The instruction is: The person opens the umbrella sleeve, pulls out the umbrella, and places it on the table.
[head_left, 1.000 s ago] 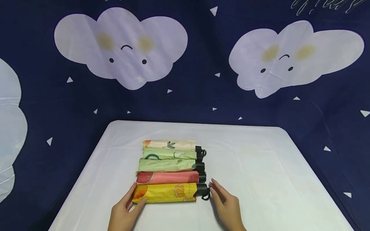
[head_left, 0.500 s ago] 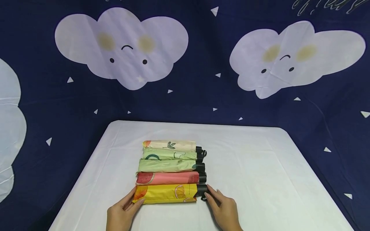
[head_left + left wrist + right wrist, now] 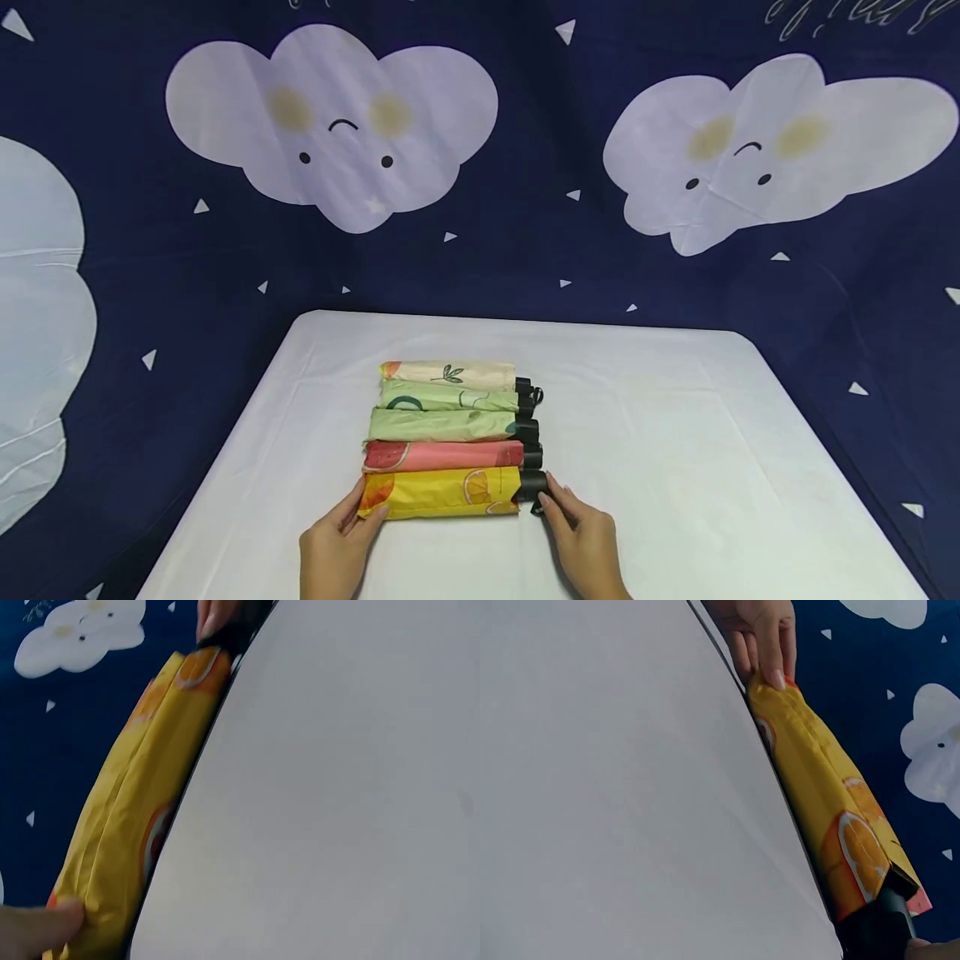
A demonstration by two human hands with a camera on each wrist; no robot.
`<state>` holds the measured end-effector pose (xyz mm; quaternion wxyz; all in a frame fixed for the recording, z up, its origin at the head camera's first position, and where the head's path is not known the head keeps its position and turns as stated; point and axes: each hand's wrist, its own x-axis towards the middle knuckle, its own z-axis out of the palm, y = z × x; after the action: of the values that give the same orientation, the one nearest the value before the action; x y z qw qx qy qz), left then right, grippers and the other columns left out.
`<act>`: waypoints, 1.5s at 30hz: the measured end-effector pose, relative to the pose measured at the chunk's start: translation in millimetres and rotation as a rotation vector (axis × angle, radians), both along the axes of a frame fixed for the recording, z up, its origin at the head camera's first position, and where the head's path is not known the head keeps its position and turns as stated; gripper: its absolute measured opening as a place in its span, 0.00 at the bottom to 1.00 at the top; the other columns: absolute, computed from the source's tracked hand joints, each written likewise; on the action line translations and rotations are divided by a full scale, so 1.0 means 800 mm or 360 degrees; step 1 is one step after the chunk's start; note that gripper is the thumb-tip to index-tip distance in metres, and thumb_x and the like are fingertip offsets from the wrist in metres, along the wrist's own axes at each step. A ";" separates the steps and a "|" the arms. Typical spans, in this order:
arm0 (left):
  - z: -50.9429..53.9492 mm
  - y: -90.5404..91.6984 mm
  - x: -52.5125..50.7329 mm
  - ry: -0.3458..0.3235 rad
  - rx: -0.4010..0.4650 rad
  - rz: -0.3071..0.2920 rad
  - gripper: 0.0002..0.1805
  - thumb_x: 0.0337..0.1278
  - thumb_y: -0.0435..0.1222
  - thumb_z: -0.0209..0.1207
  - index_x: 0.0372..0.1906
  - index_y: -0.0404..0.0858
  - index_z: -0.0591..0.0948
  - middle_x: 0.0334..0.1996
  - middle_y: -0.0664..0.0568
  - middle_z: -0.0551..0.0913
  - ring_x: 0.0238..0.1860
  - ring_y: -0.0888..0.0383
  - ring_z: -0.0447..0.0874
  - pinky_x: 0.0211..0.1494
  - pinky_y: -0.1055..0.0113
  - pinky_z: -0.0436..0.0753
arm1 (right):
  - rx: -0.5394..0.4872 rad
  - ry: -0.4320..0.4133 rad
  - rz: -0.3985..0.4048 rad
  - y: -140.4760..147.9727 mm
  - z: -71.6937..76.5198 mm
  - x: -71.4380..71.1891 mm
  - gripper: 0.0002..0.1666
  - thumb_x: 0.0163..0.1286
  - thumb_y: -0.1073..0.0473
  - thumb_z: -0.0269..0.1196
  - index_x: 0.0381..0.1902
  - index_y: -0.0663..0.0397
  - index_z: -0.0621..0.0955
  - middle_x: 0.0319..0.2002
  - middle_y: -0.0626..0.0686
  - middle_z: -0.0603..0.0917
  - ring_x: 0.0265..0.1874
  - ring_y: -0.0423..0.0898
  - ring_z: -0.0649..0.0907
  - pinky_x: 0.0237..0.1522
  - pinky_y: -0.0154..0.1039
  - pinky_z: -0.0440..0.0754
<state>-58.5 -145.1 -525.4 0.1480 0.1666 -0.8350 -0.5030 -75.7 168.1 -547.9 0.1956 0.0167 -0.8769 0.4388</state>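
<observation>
Several folded umbrellas lie side by side in a column. Nearest is the yellow umbrella [image 3: 442, 493] with orange-slice prints, also seen in the left wrist view [image 3: 135, 802] and right wrist view [image 3: 817, 780]. My left hand [image 3: 337, 542] grips its left end between thumb and fingers. My right hand [image 3: 588, 537] pinches its black handle [image 3: 533, 483] at the right end. Just behind it lies the pink umbrella [image 3: 457, 455], followed by a light green umbrella [image 3: 435, 425], another green one [image 3: 431, 397] and a cream one [image 3: 480, 374] at the back.
A white table [image 3: 675, 433] carries the umbrellas, its surface extending to both sides of them. Behind the table hangs a dark blue cloth [image 3: 525, 250] printed with pale clouds and small triangles.
My right hand has come left onto the yellow umbrella's black handle and now pinches it. My left hand stays at the other end. The whole head view has shifted slightly.
</observation>
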 end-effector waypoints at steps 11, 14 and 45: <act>0.027 0.018 0.004 0.0397 0.0026 0.0108 0.32 0.47 0.29 0.78 0.62 0.35 0.83 0.54 0.43 0.85 0.47 0.53 0.87 0.40 0.80 0.82 | -0.0563 -0.0053 -0.0102 -0.005 0.029 -0.001 0.17 0.69 0.58 0.71 0.54 0.56 0.87 0.51 0.49 0.88 0.48 0.40 0.87 0.43 0.29 0.85; 0.051 0.015 -0.006 0.0541 0.0254 0.0013 0.32 0.48 0.28 0.77 0.62 0.37 0.83 0.57 0.46 0.84 0.55 0.56 0.84 0.49 0.75 0.81 | -0.0822 -0.0018 -0.0093 0.001 0.061 -0.006 0.17 0.67 0.61 0.72 0.53 0.59 0.88 0.50 0.51 0.88 0.47 0.40 0.88 0.46 0.33 0.85; 0.043 -0.036 -0.024 0.0023 0.1148 -0.1498 0.34 0.63 0.20 0.62 0.72 0.25 0.65 0.68 0.33 0.70 0.57 0.48 0.82 0.55 0.58 0.85 | -0.0976 -0.0841 0.0948 0.092 0.084 0.007 0.28 0.67 0.69 0.68 0.64 0.72 0.76 0.59 0.61 0.83 0.53 0.55 0.86 0.49 0.43 0.87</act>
<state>-77.6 -174.2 -491.2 -0.1514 -0.1853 -0.5943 -0.7678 -69.8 242.1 -480.7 -0.1711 0.0964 -0.6842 0.7023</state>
